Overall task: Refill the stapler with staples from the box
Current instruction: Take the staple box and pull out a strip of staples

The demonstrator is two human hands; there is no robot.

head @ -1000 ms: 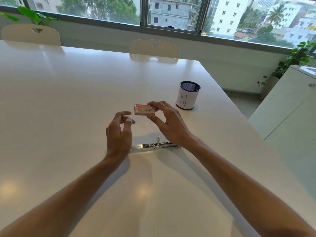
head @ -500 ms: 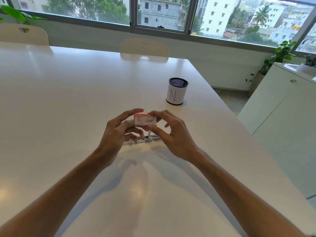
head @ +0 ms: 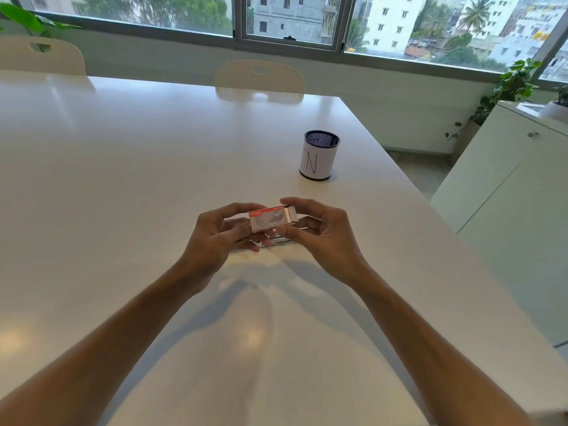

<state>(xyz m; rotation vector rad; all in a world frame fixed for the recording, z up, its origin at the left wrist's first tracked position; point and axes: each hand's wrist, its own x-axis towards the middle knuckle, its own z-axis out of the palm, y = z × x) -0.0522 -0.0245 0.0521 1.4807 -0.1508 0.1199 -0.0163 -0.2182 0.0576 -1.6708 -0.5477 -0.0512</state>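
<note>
Centrally, head view: staple box [head: 269,220], small, red and white, held above the white table [head: 123,186] between both hands. Left hand [head: 215,238] gripping the box's left end, thumb on the near side, fingers curled round the far side. Right hand [head: 322,235] at the box's right end, thumb and forefinger closed on the pale inner tray [head: 291,215], seen protruding slightly from the sleeve on the right. Box lying roughly level, printed face up. Stapler [head: 278,240] mostly hidden directly beneath the hands, only a strip of bright metal visible flat on the table; whether open or closed, cannot tell. Farther and to the right, well apart from the hands: dark mesh pen cup [head: 319,155] wrapped in white paper with a handwritten mark, standing upright. At the far table edge, two pale chair backs [head: 259,76]. Far right, white cabinet [head: 507,186] with a trailing plant [head: 507,87] beside it. Along the far wall, wide window [head: 292,20] showing buildings and trees.
</note>
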